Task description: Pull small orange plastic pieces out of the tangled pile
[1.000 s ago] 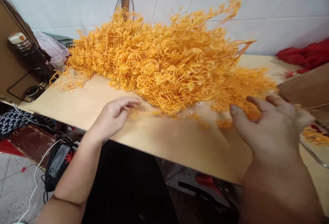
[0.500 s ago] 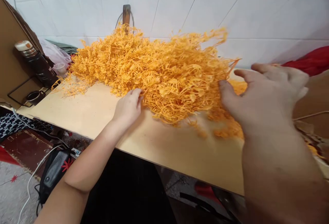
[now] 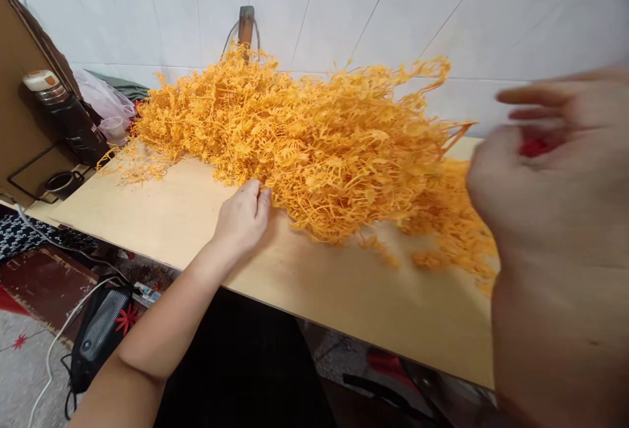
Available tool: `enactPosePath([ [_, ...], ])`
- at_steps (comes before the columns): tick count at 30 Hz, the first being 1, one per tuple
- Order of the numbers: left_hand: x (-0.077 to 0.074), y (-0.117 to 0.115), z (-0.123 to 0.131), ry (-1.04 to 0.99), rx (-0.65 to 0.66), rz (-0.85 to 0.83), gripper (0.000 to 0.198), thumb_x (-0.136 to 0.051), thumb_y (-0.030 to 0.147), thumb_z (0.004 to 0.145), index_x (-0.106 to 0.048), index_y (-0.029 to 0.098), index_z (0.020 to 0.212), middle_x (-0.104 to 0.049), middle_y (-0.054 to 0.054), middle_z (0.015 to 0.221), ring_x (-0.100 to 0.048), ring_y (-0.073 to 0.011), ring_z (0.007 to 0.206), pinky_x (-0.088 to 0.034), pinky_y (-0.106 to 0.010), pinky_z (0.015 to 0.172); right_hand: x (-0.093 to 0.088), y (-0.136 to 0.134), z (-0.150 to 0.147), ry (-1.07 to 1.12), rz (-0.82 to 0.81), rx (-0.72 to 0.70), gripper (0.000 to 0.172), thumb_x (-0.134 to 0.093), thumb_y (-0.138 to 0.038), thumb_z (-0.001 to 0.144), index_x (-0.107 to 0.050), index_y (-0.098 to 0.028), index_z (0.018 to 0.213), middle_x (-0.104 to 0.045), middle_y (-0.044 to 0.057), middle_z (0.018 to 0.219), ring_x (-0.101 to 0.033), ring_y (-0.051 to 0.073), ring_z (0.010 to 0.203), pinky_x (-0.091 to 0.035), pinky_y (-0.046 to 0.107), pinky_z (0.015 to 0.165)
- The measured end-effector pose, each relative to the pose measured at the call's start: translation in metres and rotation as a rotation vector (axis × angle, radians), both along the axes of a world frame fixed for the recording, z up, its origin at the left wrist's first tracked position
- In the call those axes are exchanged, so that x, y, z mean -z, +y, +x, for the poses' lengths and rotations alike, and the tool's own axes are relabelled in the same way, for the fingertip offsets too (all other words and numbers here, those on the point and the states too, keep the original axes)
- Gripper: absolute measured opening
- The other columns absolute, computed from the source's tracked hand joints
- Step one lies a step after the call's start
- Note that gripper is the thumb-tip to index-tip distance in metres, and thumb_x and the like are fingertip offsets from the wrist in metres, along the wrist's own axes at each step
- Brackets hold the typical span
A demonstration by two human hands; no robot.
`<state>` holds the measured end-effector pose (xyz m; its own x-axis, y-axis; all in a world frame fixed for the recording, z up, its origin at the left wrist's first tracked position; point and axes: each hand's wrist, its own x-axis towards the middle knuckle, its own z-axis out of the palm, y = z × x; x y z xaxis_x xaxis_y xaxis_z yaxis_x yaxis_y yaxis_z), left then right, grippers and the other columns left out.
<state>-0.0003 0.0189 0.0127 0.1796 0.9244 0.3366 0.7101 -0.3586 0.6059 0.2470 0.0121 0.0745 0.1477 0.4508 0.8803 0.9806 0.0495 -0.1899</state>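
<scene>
Head view: orange bundle point(image 3: 314, 146) lies on the table point(image 3: 162, 212), long axis left to right along the wall point(image 3: 368, 15). Left hand point(image 3: 243, 215) is nearer, fingers curled at its front edge; any grip on it cannot be determined. Right hand point(image 3: 555, 159), blurred, is raised beyond its right end, fingers parted, nothing visibly held.

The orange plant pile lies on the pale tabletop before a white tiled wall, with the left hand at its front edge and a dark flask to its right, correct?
Not quite: the dark flask is left of the orange plant pile, not right, as the head view shows. The pale tabletop, tiled wall and left hand are as you say.
</scene>
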Motion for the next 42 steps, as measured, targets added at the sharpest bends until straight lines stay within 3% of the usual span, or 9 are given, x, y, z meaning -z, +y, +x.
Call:
enactPosePath([
  [3, 0.003, -0.005, -0.001, -0.114, 0.104, -0.114, 0.026, -0.030, 0.034, 0.089, -0.038, 0.019, 0.069, -0.045, 0.000, 0.064, -0.045, -0.0125, 0.062, -0.036, -0.025, 0.061, -0.017, 0.006, -0.054, -0.212, 0.014, -0.290, 0.035, -0.051, -0.036, 0.075, -0.066, -0.013, 0.096, -0.063, 0.013, 0.102, -0.057, 0.024, 0.101, -0.045, 0.044, 0.089],
  [5, 0.007, -0.009, -0.003, -0.208, 0.188, -0.199, 0.028, -0.030, 0.035, 0.089, -0.038, 0.019, 0.067, -0.042, 0.001, 0.061, -0.043, -0.0114, 0.059, -0.036, -0.024, 0.059, -0.017, 0.016, -0.080, -0.282, -0.128, -0.378, 0.035, -0.051, -0.041, 0.077, -0.066, -0.015, 0.095, -0.061, 0.011, 0.109, -0.051, 0.026, 0.108, -0.038, 0.047, 0.095],
  [9, 0.015, -0.020, -0.009, -0.394, 0.284, -0.309, 0.031, -0.031, 0.038, 0.088, -0.037, 0.019, 0.065, -0.040, 0.002, 0.060, -0.041, -0.0104, 0.059, -0.035, -0.024, 0.060, 0.006, 0.041, -0.091, -0.212, -0.401, -0.286, 0.039, -0.048, -0.040, 0.080, -0.057, -0.019, 0.112, -0.051, 0.011, 0.123, -0.039, 0.032, 0.117, -0.036, 0.051, 0.090],
  [14, 0.013, -0.043, -0.019, -0.563, 0.369, -0.459, 0.033, -0.033, 0.041, 0.088, -0.038, 0.018, 0.064, -0.038, 0.002, 0.060, -0.038, -0.0091, 0.057, -0.033, -0.024, 0.059, 0.025, 0.052, -0.080, -0.136, -0.484, -0.220, 0.048, -0.046, -0.046, 0.079, -0.048, -0.022, 0.121, -0.048, 0.012, 0.123, -0.037, 0.034, 0.113, -0.037, 0.051, 0.084],
  [20, -0.010, -0.084, -0.036, -0.294, 0.838, -0.603, 0.027, -0.035, 0.030, 0.087, -0.050, 0.015, 0.069, -0.054, -0.004, 0.070, -0.049, -0.0114, 0.069, -0.038, -0.025, 0.067, 0.024, 0.058, -0.081, -0.070, -0.509, -0.173, 0.043, -0.043, -0.045, 0.081, -0.049, -0.022, 0.118, -0.049, 0.013, 0.117, -0.037, 0.034, 0.110, -0.037, 0.052, 0.081],
  [27, -0.006, -0.040, -0.043, -0.713, 0.181, -0.577, 0.023, -0.036, 0.008, 0.066, -0.052, 0.014, 0.081, -0.049, 0.001, 0.067, -0.040, -0.0055, 0.051, -0.032, -0.019, 0.048, 0.031, 0.047, -0.087, -0.077, -0.464, -0.180, 0.044, -0.044, -0.043, 0.081, -0.047, -0.021, 0.119, -0.048, 0.014, 0.120, -0.036, 0.034, 0.112, -0.037, 0.051, 0.081],
  [31, -0.001, -0.013, -0.035, -0.529, 0.061, -0.509, 0.029, -0.045, 0.017, 0.071, -0.046, 0.015, 0.100, -0.040, 0.003, 0.070, -0.038, -0.0063, 0.055, -0.036, -0.020, 0.051, 0.032, 0.046, -0.086, -0.053, -0.460, -0.188, 0.045, -0.047, -0.042, 0.079, -0.048, -0.022, 0.119, -0.049, 0.013, 0.120, -0.037, 0.034, 0.111, -0.036, 0.051, 0.081],
  [37, 0.006, 0.011, -0.024, -0.048, -0.037, -0.092, 0.080, -0.063, 0.053, 0.066, -0.031, 0.014, 0.129, -0.048, -0.012, 0.106, -0.048, -0.0218, 0.096, -0.041, -0.039, 0.087, 0.039, 0.050, -0.080, -0.019, -0.414, -0.220, 0.045, -0.046, -0.041, 0.078, -0.049, -0.022, 0.119, -0.049, 0.013, 0.121, -0.038, 0.035, 0.110, -0.036, 0.052, 0.082],
  [42, 0.002, 0.020, -0.009, 0.256, 0.089, 0.009, 0.037, -0.048, 0.044, 0.080, -0.055, 0.014, 0.101, -0.051, -0.010, 0.095, -0.051, -0.0226, 0.093, -0.041, -0.040, 0.087, 0.042, 0.050, -0.078, 0.008, -0.399, -0.224, 0.045, -0.047, -0.038, 0.077, -0.049, -0.022, 0.119, -0.050, 0.013, 0.121, -0.038, 0.035, 0.111, -0.036, 0.051, 0.083],
])
